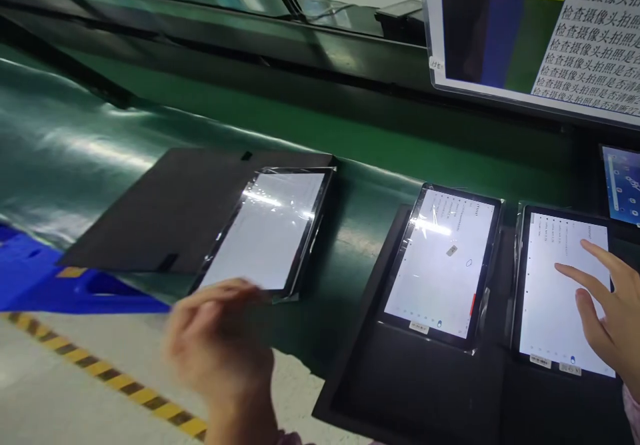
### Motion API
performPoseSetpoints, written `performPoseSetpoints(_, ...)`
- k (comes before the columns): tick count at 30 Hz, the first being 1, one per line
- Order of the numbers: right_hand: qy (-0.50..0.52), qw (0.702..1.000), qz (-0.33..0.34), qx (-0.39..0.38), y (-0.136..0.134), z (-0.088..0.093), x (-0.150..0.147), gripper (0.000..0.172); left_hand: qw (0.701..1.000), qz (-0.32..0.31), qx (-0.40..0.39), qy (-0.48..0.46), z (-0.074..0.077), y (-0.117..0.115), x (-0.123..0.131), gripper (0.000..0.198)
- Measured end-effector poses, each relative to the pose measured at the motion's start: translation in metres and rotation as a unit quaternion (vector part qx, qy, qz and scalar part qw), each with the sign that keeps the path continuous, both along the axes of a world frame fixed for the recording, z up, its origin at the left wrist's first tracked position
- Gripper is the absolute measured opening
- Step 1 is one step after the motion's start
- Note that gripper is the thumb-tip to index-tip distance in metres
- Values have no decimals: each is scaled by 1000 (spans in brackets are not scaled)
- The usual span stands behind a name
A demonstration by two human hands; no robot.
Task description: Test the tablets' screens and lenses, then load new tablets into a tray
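Note:
Three tablets with lit white screens lie in a row. My left hand (220, 338) is smeared by motion at the near edge of the left tablet (265, 231); whether it touches the tablet I cannot tell. My right hand (607, 298) has its fingers spread over the screen of the right tablet (543, 298), the fingertips at or just above the glass. Between them the middle tablet (435, 258) shows a small drawn oval, a grey mark and a red patch at its edge. Clear film wraps the tablets' edges.
A dark flat board (160, 211) lies partly under the left tablet, on a green mat (55, 125). Black foam (425, 391) supports the other tablets. A test chart (500, 38) stands behind, near another tablet (623, 185). Below left are a blue bin (35, 278) and striped floor tape (115, 378).

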State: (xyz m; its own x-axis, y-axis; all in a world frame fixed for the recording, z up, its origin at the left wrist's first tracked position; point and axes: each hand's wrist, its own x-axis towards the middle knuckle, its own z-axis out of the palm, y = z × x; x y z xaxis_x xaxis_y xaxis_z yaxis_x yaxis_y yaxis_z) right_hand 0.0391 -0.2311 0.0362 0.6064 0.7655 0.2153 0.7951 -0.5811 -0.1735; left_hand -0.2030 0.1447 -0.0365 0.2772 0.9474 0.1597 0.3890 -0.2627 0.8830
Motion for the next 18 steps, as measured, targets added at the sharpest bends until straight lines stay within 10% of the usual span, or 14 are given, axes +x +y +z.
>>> performPoseSetpoints(7,59,983,-166,49,-12,-2,17,33,936,-302,-138,118,14,-4,85,40)
performPoseSetpoints(12,85,964,-234,90,-24,-9,33,35,915,-342,-210,33,-13,4,156,47)
performPoseSetpoints(18,106,991,-80,9,-12,-6,19,52,893,-304,-331,-25,-33,-5,179,54)
